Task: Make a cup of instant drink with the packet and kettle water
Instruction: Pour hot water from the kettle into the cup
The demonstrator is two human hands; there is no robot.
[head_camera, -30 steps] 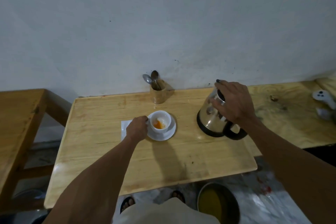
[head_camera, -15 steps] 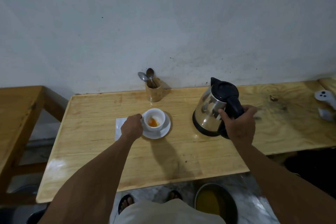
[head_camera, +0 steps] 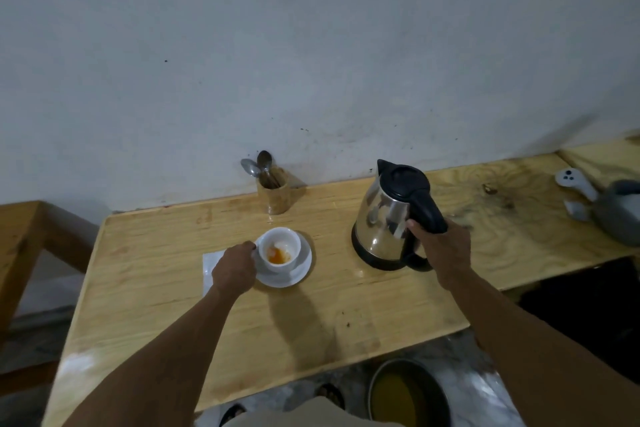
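A white cup (head_camera: 279, 248) with orange powder at its bottom stands on a white saucer (head_camera: 300, 270) in the middle of the wooden table (head_camera: 166, 274). My left hand (head_camera: 234, 269) grips the cup at its left side, where the handle is hidden. To the right stands a steel kettle (head_camera: 384, 222) with a black lid and base. My right hand (head_camera: 441, 251) is closed around its black handle. A white packet (head_camera: 210, 265) lies flat under my left hand, mostly hidden.
A wooden holder (head_camera: 273, 196) with two spoons stands against the wall behind the cup. White controllers (head_camera: 573, 182) and a grey object (head_camera: 620, 215) lie at the far right. A round pan (head_camera: 408, 392) sits on the floor below the front edge. Another wooden table (head_camera: 17, 243) stands left.
My right hand went from the kettle's lid down to its handle and now grips it. My left hand stays on the cup.
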